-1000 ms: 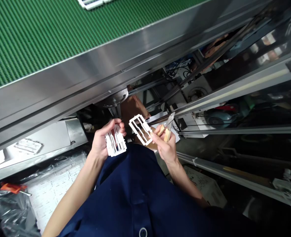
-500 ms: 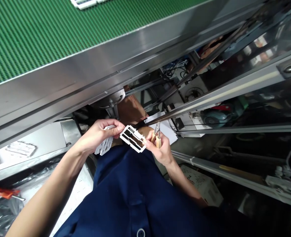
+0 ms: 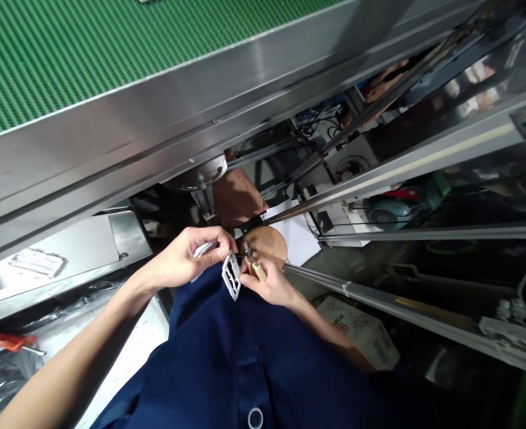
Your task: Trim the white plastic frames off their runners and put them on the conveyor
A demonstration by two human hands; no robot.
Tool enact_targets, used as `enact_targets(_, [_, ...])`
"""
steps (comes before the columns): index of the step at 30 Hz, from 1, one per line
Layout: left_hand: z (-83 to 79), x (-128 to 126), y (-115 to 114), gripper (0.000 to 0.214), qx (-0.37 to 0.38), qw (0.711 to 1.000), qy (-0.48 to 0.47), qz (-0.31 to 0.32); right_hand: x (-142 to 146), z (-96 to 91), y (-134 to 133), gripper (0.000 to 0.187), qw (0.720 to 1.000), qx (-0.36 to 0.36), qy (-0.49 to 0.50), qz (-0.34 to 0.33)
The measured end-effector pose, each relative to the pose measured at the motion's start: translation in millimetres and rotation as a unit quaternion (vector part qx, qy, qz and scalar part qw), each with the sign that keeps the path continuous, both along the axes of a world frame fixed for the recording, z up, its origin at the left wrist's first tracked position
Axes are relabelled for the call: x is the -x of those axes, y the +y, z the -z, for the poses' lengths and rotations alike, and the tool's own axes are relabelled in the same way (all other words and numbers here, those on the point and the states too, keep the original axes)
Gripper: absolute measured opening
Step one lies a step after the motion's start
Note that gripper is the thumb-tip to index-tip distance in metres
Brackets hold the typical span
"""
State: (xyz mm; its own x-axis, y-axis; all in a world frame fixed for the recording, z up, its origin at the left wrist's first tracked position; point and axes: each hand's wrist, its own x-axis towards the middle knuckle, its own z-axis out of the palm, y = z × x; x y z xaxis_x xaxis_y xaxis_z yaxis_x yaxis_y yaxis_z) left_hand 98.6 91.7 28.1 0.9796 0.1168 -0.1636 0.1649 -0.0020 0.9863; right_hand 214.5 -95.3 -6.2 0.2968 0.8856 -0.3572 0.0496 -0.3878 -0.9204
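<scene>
My left hand is closed around a few thin white plastic frames, mostly hidden behind its fingers. Between my hands one white plastic frame with cut-out openings is tilted almost edge-on, its upper end at my left fingertips. My right hand grips small pliers with tan handles, the blurred metal jaws pointing up and away. The thumb of that hand also touches the right side of the tilted frame.
A green ribbed conveyor belt with a metal side rail crosses the top. More white frames lie on a side table at left, above an orange-handled tool. A round brown stool seat and metal bars are beyond my hands.
My right hand has moved left, toward my left hand, with the pliers. The single frame has turned from facing me to nearly edge-on. My left hand has shifted slightly right.
</scene>
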Motion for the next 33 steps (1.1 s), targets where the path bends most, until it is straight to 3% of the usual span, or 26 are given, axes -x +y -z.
enact_targets(5, [-5.4,8,-2,0.018,-0.078,0.995,0.027,0.053,-17,-28.9,-10,0.024,0.979,0.033,-0.176,-0.103])
enact_targets(9, [-14.0,4,-2,0.017,-0.098,0.992,0.027,0.078,-39,-62.2,-8,0.019,0.922,0.036,-0.336,-0.190])
enact_targets(13, [-18.1,-1,-4,0.018,-0.104,0.990,0.025,0.091,-48,-85.9,0,0.013,0.862,0.054,-0.424,-0.273])
enact_targets(24, [-22.7,-5,-9,0.010,-0.103,0.989,0.033,0.098,-56,-108.9,13,0.018,0.785,0.059,-0.499,-0.363])
enact_targets(33, [-20.2,-10,-13,0.012,-0.101,0.986,0.042,0.123,-57,-126.7,32,0.009,0.747,0.104,-0.516,-0.407])
